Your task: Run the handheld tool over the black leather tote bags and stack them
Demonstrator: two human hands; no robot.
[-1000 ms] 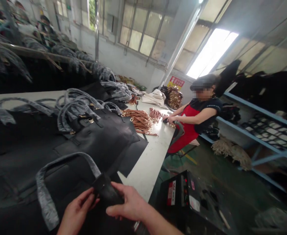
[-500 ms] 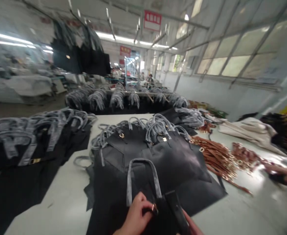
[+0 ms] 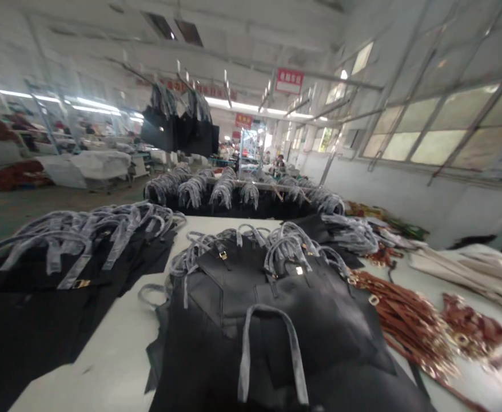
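Neither of my hands shows at this moment. Closest to me lies a black leather bag panel with a wrapped bag handle (image 3: 272, 312) standing in an arch at the lower middle. Behind it spreads a pile of black leather bag pieces (image 3: 319, 309), some with gold buckles (image 3: 299, 270). More wrapped handles (image 3: 287, 246) bunch along the pile's far end. The front edge of the nearest panel is cut off by the bottom of the picture.
Brown leather straps (image 3: 409, 320) with gold rings lie to the right on the white table (image 3: 118, 337). Another stack of black bag pieces (image 3: 135, 257) covers the left side. Beyond, a rack of hanging bags (image 3: 223, 191) stands behind the table. Cream cloth (image 3: 461, 269) lies far right.
The view has tilted up and turned slightly left. My two hands, earlier at the near panel with a gold-ringed piece and a black strap, have dropped out of sight.
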